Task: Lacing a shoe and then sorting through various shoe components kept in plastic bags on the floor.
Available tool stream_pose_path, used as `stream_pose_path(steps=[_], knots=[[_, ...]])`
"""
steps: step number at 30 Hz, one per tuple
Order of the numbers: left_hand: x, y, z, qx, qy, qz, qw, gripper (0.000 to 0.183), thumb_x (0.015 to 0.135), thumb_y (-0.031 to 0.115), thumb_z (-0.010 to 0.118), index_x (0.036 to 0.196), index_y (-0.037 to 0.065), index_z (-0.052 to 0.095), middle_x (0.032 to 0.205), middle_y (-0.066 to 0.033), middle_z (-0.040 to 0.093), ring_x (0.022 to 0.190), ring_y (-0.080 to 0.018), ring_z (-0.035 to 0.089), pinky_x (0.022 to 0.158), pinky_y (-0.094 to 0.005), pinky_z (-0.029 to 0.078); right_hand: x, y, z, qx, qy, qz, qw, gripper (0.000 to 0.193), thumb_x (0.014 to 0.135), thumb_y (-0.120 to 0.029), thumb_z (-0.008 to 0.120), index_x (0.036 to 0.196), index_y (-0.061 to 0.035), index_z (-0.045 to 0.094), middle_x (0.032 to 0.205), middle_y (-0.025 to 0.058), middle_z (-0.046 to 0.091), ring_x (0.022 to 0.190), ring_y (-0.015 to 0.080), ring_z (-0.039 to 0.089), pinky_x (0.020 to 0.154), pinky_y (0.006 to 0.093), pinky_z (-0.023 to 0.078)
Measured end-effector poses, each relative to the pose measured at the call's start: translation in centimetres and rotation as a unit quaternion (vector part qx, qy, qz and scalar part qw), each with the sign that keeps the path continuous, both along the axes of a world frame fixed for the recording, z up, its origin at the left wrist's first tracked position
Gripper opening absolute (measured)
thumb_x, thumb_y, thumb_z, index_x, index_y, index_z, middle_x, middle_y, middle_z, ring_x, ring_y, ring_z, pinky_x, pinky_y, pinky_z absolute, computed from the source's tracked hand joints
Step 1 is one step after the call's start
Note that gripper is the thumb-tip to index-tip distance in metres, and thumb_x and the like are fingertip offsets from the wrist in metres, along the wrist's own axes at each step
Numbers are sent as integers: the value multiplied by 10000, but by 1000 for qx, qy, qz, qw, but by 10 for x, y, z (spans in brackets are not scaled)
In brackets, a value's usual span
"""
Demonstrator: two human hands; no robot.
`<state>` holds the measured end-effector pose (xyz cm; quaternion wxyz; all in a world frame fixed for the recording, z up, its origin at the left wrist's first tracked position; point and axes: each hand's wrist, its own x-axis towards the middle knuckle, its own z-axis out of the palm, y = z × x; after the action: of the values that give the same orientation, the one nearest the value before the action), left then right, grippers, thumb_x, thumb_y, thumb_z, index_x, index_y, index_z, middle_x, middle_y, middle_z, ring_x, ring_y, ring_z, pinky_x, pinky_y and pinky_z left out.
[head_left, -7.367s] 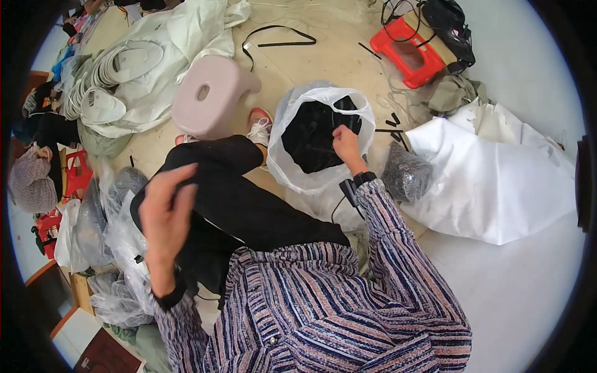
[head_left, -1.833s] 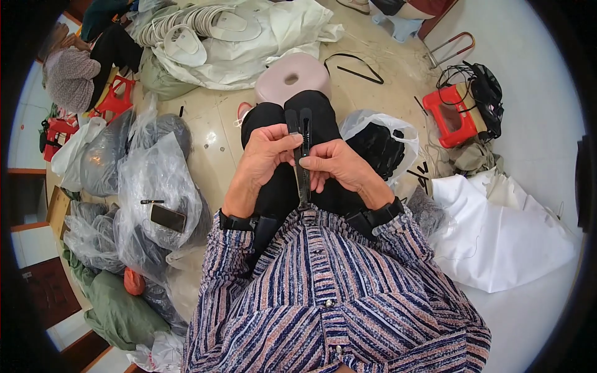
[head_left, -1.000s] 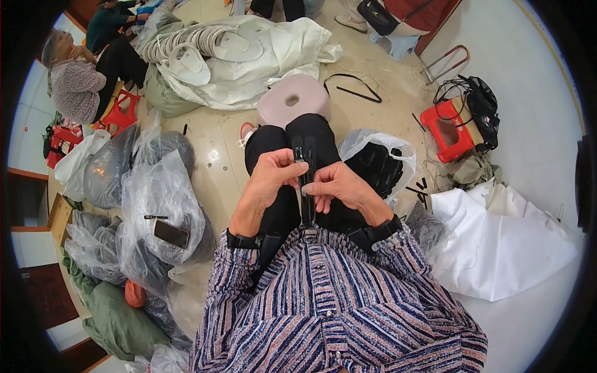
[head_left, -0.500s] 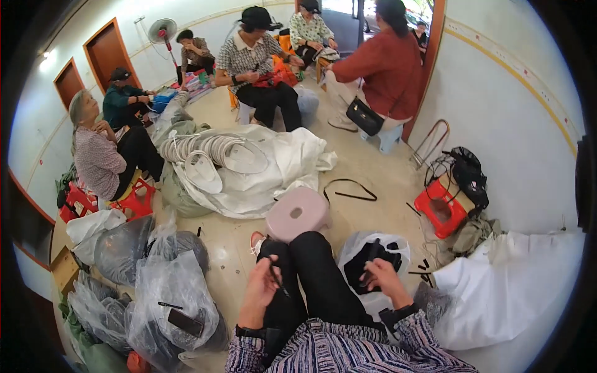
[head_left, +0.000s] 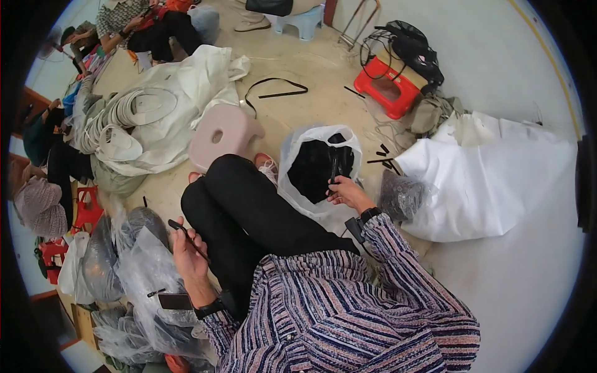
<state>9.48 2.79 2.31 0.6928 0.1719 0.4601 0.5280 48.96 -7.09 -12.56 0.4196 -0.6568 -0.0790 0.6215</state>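
My left hand [head_left: 191, 255] is closed around a slim black strip [head_left: 178, 227], held beside my left thigh. My right hand [head_left: 347, 191] grips a second black strip [head_left: 334, 165] that stands up from its fingers over an open white plastic bag [head_left: 286, 188]. Dark black pieces [head_left: 305, 166] fill that bag, which sits on the floor right of my knees; their exact kind does not show. A dark band circles each of my wrists.
Ahead stands a pink stool [head_left: 208, 140], with white oval hoops [head_left: 118, 121] on a sack behind it. Right are a red stool [head_left: 387, 93] and a white sack [head_left: 497, 186]. Plastic-wrapped bundles [head_left: 144, 264] and a phone [head_left: 175, 301] lie left. Several people sit at far left.
The view has turned down and to the right. Both hands keep their black strips; my left hand is now farther out beside my thigh, and my right hand is still at the bag.
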Motion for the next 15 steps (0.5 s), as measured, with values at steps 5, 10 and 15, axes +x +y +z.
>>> stream_pose_path(steps=[5, 10, 15], knots=[[-61, -23, -23, -18, -22, 3, 1000, 298, 913, 287, 462, 1169, 133, 459, 619, 65, 409, 446, -42, 361, 368, -158, 258, -5, 11, -54, 267, -150, 112, 945, 190, 827, -183, 599, 954, -51, 546, 742, 80, 578, 620, 194, 588, 519, 313, 473], [-88, 1, -54, -83, 74, 101, 989, 141, 901, 168, 460, 1013, 96, 509, 563, 34, 427, 399, -53, 370, 343, -198, 281, 19, 17, -44, 21, -264, 45, 963, 344, 829, -86, 530, 1146, -23, 411, 801, 89, 536, 581, 142, 528, 421, 268, 447], [-251, -72, -172, -211, 192, 321, 903, 101, 872, 115, 380, 953, 98, 438, 590, -27, 438, 432, -143, 420, 362, -289, 346, -68, 45, 44, 111, -228, 153, 955, 242, 839, -84, 528, 1067, -6, 497, 852, 60, 542, 661, 104, 538, 482, 226, 450]])
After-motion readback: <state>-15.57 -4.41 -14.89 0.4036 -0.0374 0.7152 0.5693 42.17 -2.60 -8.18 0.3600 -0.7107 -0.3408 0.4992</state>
